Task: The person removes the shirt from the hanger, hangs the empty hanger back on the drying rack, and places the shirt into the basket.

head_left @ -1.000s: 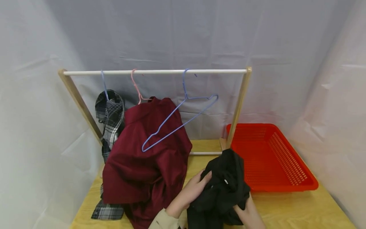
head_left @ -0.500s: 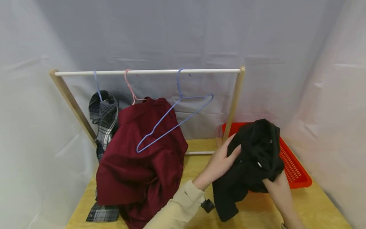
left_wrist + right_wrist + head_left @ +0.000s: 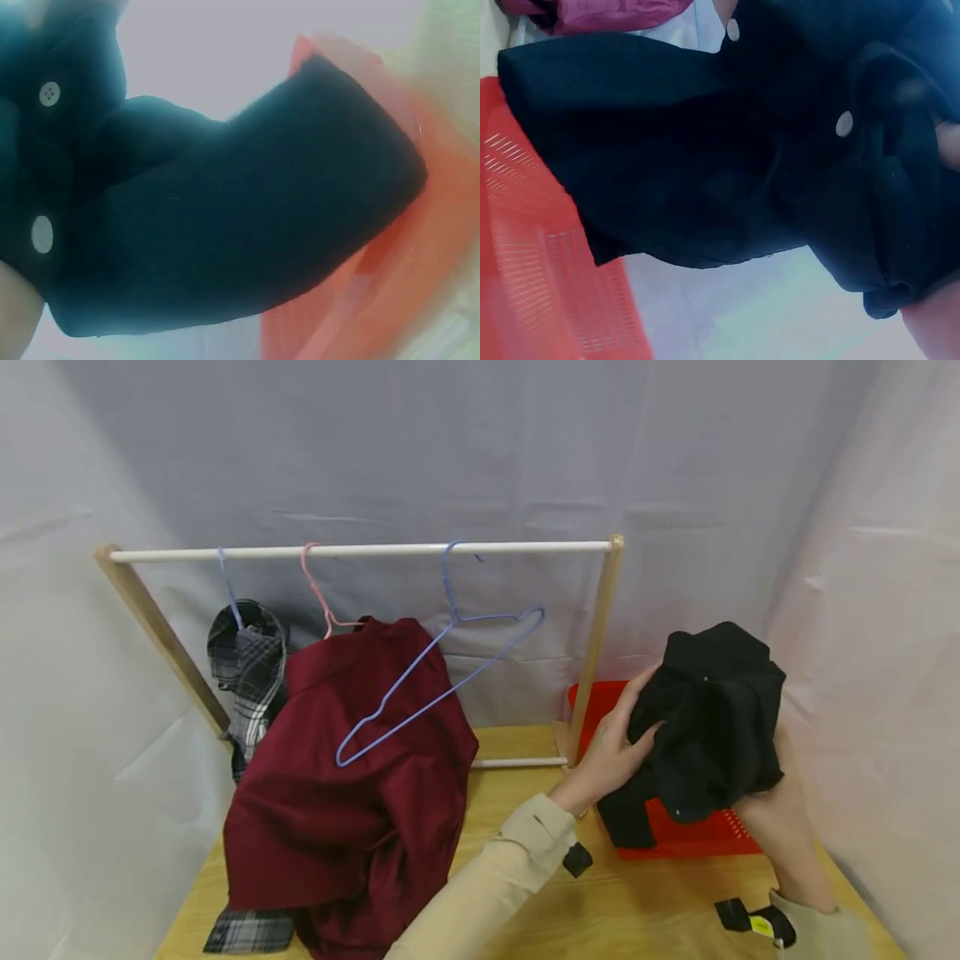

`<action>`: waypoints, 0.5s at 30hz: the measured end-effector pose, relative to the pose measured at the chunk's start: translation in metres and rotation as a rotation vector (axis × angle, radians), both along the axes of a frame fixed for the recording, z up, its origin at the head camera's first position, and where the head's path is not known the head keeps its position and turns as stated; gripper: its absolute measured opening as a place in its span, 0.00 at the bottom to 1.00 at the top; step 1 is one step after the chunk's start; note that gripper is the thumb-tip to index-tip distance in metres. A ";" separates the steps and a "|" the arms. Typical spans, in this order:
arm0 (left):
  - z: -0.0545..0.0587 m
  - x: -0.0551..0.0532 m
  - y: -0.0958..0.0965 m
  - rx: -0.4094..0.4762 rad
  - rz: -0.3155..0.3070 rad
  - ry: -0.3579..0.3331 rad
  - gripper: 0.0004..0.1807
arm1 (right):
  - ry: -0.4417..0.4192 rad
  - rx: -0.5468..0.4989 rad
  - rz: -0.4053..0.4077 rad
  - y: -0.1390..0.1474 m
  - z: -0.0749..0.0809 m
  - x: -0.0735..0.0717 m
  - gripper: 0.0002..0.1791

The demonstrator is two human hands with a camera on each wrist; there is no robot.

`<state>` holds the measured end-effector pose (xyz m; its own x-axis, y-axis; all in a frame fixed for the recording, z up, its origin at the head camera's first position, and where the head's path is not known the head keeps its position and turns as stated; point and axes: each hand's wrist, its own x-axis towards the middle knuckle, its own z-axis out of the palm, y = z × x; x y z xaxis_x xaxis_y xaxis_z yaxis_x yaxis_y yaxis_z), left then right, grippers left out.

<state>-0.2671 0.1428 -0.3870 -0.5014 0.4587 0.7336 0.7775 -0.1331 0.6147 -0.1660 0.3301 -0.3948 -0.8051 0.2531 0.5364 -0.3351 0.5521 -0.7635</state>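
A bunched black shirt (image 3: 712, 718) is held up over the red plastic basket (image 3: 686, 842) at the right in the head view. My left hand (image 3: 611, 758) grips its left side, thumb in front. On the other side my right hand (image 3: 776, 806) holds the lower right part, its fingers partly hidden by the cloth. Pale buttons show on the black shirt (image 3: 225, 202) in the left wrist view, where a sleeve hangs towards the basket rim. In the right wrist view, the basket (image 3: 547, 292) lies under that hanging sleeve.
A rack with a white rail (image 3: 390, 551) stands on the wooden table (image 3: 525, 902). From it hang a dark red garment (image 3: 360, 752) on a pink hanger, a plaid shirt (image 3: 258, 668) and a bare blue hanger (image 3: 442, 693). The rack's right post (image 3: 596, 652) stands near my left hand.
Both hands have carried the black shirt to the right and upward, from beside the rack to above the basket. The head view has turned slightly right; the hanging clothes stay in place.
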 end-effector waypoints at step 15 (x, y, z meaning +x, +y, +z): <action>-0.081 -0.012 0.019 -0.540 0.299 -0.401 0.31 | -0.359 -0.010 0.216 0.036 -0.091 -0.040 0.50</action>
<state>-0.2790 0.1615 -0.4678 -0.8441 0.5056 0.1782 0.4349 0.4514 0.7791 -0.2060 0.3666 -0.4856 -0.9757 0.0617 0.2104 -0.1539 0.4907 -0.8576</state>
